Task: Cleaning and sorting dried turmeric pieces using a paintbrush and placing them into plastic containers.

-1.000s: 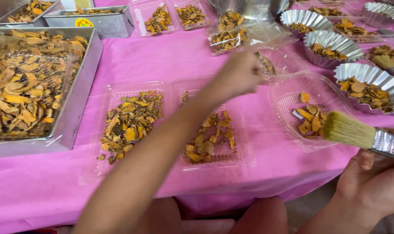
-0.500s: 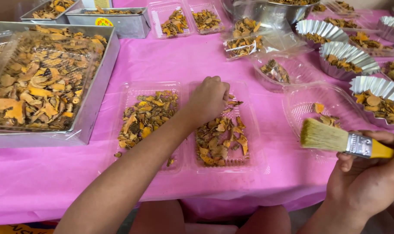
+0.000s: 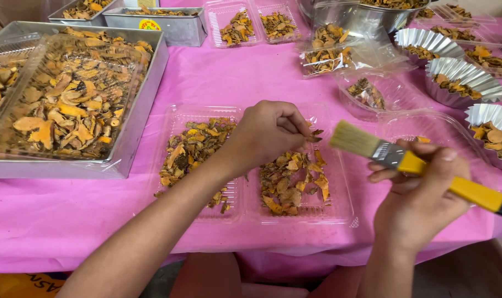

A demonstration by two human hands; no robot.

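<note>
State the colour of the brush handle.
Yellow with a black end: brush handle, held in the right hand; head view.

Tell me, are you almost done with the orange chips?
Partly. Done: two clear trays at the back hold chips. In hand: the left hand pinches a piece over the open tray; the right hand holds a yellow-handled brush. Left: the big metal pan is full.

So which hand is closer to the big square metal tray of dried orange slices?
Left. The left hand hovers over the clear plastic trays, right of the big square metal tray; the right hand, holding the yellow-handled brush, is farther right.
</note>
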